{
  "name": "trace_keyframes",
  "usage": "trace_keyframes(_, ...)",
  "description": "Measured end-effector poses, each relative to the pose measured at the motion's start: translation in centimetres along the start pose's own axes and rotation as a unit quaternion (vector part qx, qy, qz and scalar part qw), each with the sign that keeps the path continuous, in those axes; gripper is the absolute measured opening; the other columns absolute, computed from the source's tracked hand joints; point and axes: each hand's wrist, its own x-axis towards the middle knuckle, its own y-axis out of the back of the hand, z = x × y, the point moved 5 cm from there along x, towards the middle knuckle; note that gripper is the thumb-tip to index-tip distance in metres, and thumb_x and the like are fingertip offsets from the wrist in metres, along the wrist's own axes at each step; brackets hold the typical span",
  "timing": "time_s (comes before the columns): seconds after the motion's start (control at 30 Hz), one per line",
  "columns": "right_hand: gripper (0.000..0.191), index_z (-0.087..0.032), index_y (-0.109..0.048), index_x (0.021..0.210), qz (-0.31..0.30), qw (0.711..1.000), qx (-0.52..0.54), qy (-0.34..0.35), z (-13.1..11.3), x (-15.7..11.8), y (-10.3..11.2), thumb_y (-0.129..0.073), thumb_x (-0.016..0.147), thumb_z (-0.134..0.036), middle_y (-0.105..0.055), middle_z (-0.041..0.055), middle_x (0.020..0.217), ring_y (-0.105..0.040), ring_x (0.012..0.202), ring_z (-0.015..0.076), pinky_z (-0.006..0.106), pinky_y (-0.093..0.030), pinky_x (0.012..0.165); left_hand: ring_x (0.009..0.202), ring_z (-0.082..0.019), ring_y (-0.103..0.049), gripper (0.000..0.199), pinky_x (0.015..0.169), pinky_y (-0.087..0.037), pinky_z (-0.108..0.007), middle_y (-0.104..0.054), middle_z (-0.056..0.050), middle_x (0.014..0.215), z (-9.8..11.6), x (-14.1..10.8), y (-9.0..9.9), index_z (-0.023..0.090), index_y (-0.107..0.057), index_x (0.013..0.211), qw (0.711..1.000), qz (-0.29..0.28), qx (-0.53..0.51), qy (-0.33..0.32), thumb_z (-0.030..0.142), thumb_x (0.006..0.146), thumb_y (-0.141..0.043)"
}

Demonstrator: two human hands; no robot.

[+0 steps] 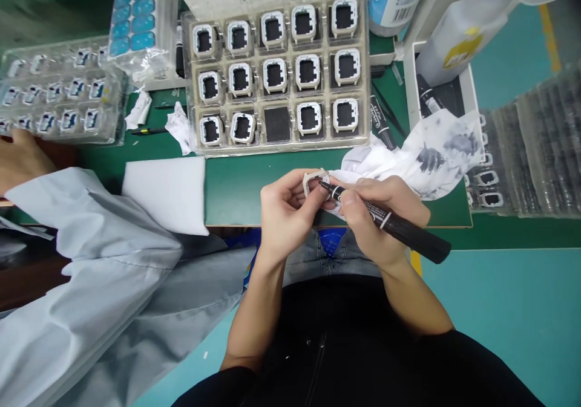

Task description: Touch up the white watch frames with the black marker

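My left hand [290,213] is closed on a small, pale watch-case frame [309,180], held up over the table's front edge. A black marker pen [408,231] lies in the closed fingers of my right hand [381,213], its tip pointing left at the frame. Whether the tip touches the frame I cannot tell. Some white cloth shows under my right fingers. Beyond my hands stands a clear plastic tray [276,147] with rows of similar white frames; one compartment in its front row shows only a dark bottom.
A stained white cloth [436,153] lies at right, beside a white box [474,101] with a spray bottle [467,38]. Stacked trays [535,147] stand far right. At left are a white foam pad [166,192], another tray [63,101], and a co-worker's sleeve [109,225] and hand [22,162].
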Motion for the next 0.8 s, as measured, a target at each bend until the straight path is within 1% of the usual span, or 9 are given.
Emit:
trace_keyframes(0.1,0.011,-0.029,-0.076,0.093,0.002,1.0,0.014,-0.001,0.09,-0.02,0.17,-0.084,0.101,-0.028,-0.088,-0.0022,0.088,-0.089,0.079,0.0213,0.031,-0.074,0.073,0.064,-0.016,-0.077,0.036,0.064,-0.07,-0.025,-0.081,-0.002,0.078,0.22,0.46,0.14,0.017,-0.089,0.097,0.999,-0.019,-0.037,0.035,0.044,0.08,-0.106)
trace_keyframes(0.27,0.01,-0.029,-0.076,0.095,0.008,1.0,0.026,0.0,0.0,0.05,-0.01,-0.084,0.1,-0.025,-0.089,-0.0035,0.091,-0.088,0.077,0.0189,0.028,-0.074,0.073,0.059,-0.014,-0.073,0.033,0.06,-0.069,-0.024,-0.079,0.0,0.074,0.45,0.68,0.27,0.018,-0.089,0.094,0.995,-0.03,-0.069,0.059,0.037,0.076,-0.108)
trace_keyframes(0.4,0.011,-0.03,-0.075,0.096,0.015,1.0,0.004,0.013,-0.28,0.01,-0.25,-0.084,0.1,-0.024,-0.092,-0.0023,0.096,-0.09,0.082,0.0202,0.029,-0.075,0.077,0.065,-0.016,-0.078,0.028,0.063,-0.069,-0.024,-0.081,-0.002,0.077,0.49,0.66,0.19,0.018,-0.088,0.095,0.998,-0.025,-0.041,0.032,0.036,0.081,-0.103)
trace_keyframes(0.57,0.012,-0.031,-0.074,0.096,0.012,1.0,-0.019,0.016,-0.68,0.09,-0.47,-0.082,0.101,-0.023,-0.093,-0.0009,0.098,-0.092,0.083,0.0222,0.031,-0.076,0.075,0.069,-0.017,-0.08,0.029,0.067,-0.069,-0.025,-0.083,-0.003,0.081,0.21,0.48,0.06,0.018,-0.087,0.1,1.0,-0.008,-0.011,-0.003,0.04,0.086,-0.1)
trace_keyframes(0.67,0.013,-0.03,-0.074,0.095,0.017,0.999,-0.026,0.021,-0.81,0.15,-0.46,-0.083,0.099,-0.021,-0.092,-0.0009,0.096,-0.092,0.083,0.0217,0.029,-0.075,0.074,0.07,-0.016,-0.08,0.029,0.068,-0.069,-0.024,-0.083,-0.003,0.082,0.06,0.3,0.02,0.018,-0.087,0.101,1.0,-0.006,-0.004,-0.018,0.042,0.089,-0.099)
trace_keyframes(0.8,0.014,-0.029,-0.074,0.095,0.015,0.999,-0.036,0.028,-0.88,0.17,-0.46,-0.083,0.098,-0.019,-0.092,-0.0008,0.095,-0.091,0.08,0.0197,0.026,-0.074,0.073,0.072,-0.015,-0.08,0.024,0.071,-0.069,-0.024,-0.084,-0.003,0.085,0.04,0.08,0.05,0.018,-0.088,0.103,0.999,-0.005,0.004,-0.039,0.04,0.095,-0.093)
